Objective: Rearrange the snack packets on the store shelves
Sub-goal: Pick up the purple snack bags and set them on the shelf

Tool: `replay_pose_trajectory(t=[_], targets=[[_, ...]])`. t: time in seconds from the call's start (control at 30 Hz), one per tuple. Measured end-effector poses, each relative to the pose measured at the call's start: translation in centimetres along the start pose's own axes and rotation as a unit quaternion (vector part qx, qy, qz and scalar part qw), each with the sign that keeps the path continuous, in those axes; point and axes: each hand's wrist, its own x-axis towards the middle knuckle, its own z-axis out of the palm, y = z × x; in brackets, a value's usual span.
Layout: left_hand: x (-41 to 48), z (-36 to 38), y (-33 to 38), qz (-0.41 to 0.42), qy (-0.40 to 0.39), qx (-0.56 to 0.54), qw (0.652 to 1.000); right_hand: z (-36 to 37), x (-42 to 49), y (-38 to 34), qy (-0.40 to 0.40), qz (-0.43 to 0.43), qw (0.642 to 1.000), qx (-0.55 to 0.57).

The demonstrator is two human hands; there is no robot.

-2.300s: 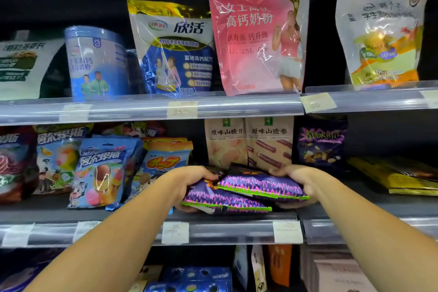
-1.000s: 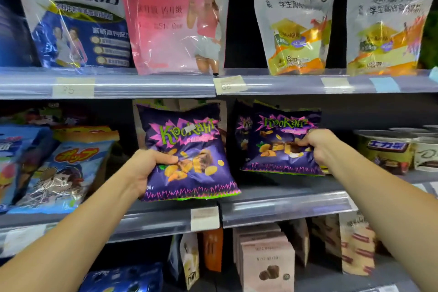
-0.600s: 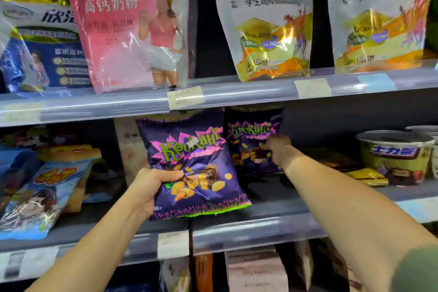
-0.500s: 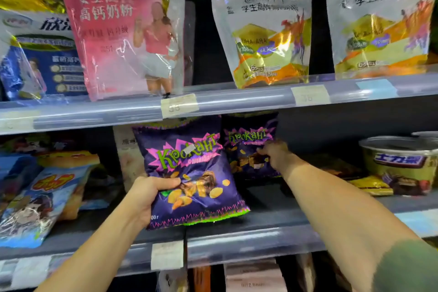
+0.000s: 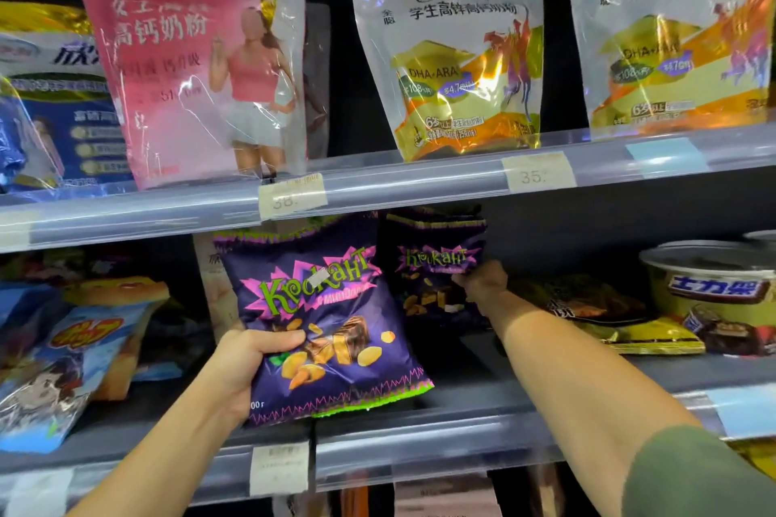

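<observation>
1. Gripping the front purple packet (image 5: 327, 332) by its lower left corner with the left hand (image 5: 239, 365), thumb across the face; held upright over the middle shelf's (image 5: 420, 449) front edge.
2. Pinched the rear purple packet (image 5: 432, 264) at its right side with the right hand (image 5: 483, 283), apparently; dim there. Stood farther back on that shelf.

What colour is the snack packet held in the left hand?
Dark purple snack packet with pink zigzags and green lettering, clearest in the head view.

Both upright now, flat before: front packet (image 5: 331, 332), rear packet (image 5: 434, 260); right hand (image 5: 483, 283) pushed rear packet deeper.
</observation>
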Motion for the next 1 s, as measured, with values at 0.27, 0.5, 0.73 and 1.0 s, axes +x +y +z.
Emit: replay_pose_trajectory(t=[0.27, 0.5, 0.73, 1.0], targets=[[3.1, 3.3, -1.4, -0.047, -0.053, -0.01, 0.997, -6.1, -2.6, 1.6, 0.041, -0.055, 0.997, -0.033], [7.7, 6.9, -2.9, -0.018, -0.068, 0.017, 0.997, -9.7, -13.2, 9.9, 0.055, -0.25, 0.95, -0.178], [10.2, 12.5, -3.6, 0.13, -0.013, 0.082, 0.988, -5.9, -18.7, 15.8, 0.073, -0.293, 0.937, -0.178], [12.9, 15.8, -5.6, 0.131, -0.042, 0.089, 0.987, -4.3, -17.8, 16.9, 0.115, -0.302, 0.934, -0.151]])
